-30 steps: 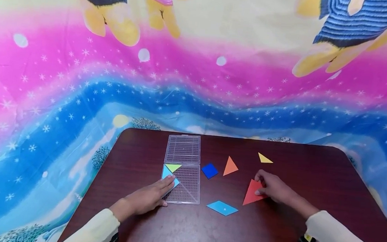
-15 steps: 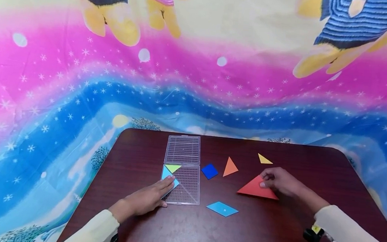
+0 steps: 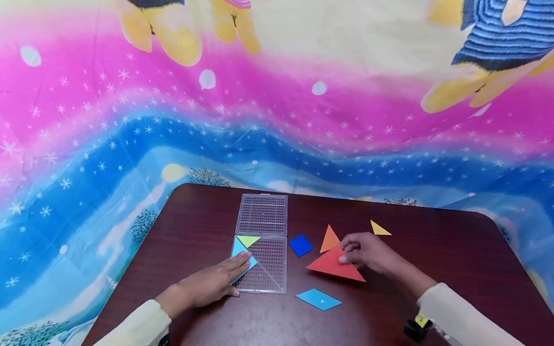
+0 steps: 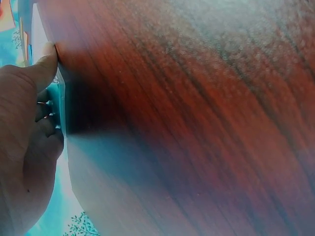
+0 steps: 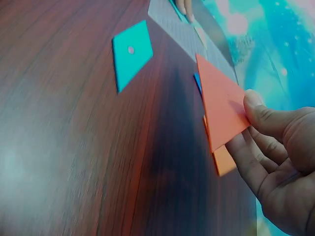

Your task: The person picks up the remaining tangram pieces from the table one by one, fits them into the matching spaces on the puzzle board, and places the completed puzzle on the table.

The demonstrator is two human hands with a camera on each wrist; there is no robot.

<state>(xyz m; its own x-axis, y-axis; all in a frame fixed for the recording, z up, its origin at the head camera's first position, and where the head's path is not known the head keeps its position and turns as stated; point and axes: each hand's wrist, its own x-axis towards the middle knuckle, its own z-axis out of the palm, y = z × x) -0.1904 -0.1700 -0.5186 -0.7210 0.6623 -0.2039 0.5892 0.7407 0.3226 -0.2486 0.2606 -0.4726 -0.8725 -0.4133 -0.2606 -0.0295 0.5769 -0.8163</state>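
My right hand (image 3: 370,252) pinches a red triangle (image 3: 337,264) near its upper corner, thumb on one face and fingers behind. In the right wrist view the red triangle (image 5: 221,101) is tilted and clear of the table. My left hand (image 3: 216,278) rests with extended fingers on a light blue triangle (image 3: 252,262) in the near half of a clear plastic case (image 3: 269,277). Its thumb lies at the case's front edge. A lime green triangle (image 3: 248,240) sits beside the light blue one. Behind the red piece, an orange triangle (image 3: 329,239) is partly hidden.
On the dark wooden table (image 3: 266,333) lie a dark blue square (image 3: 301,245), a light blue parallelogram (image 3: 318,299) and a yellow triangle (image 3: 380,228). The case's gridded other half (image 3: 262,214) lies flat behind. A printed cloth (image 3: 282,103) hangs beyond the table's far edge.
My right hand has lifted the red triangle, turned it so its long side faces me, and carried it left toward the case. My left hand stays in place.
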